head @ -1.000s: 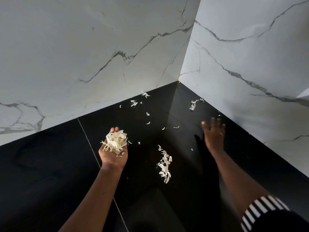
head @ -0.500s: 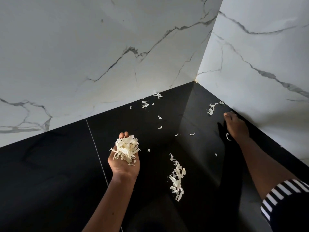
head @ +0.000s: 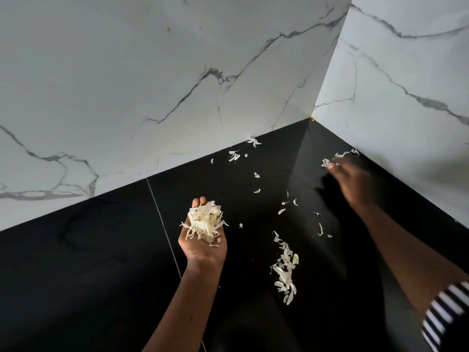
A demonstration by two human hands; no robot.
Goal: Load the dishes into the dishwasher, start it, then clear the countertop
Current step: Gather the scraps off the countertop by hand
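My left hand (head: 203, 247) is held palm up over the black countertop (head: 101, 250) and cups a heap of pale vegetable shavings (head: 204, 222). My right hand (head: 352, 179) is blurred, low over the counter near the right wall, its fingertips at a small clump of scraps (head: 326, 162). A longer pile of shavings (head: 285, 273) lies on the counter between my arms. Loose scraps (head: 233, 155) are scattered toward the back wall and the corner.
White marble-look walls (head: 152, 85) meet at a corner (head: 311, 119) behind the counter. A thin seam (head: 162, 224) runs across the countertop just left of my left hand. A striped sleeve (head: 446, 316) shows at the lower right.
My right hand has slid left along the right wall toward the scraps near the corner and is now blurred. My left hand keeps its heap of shavings in the same pose.
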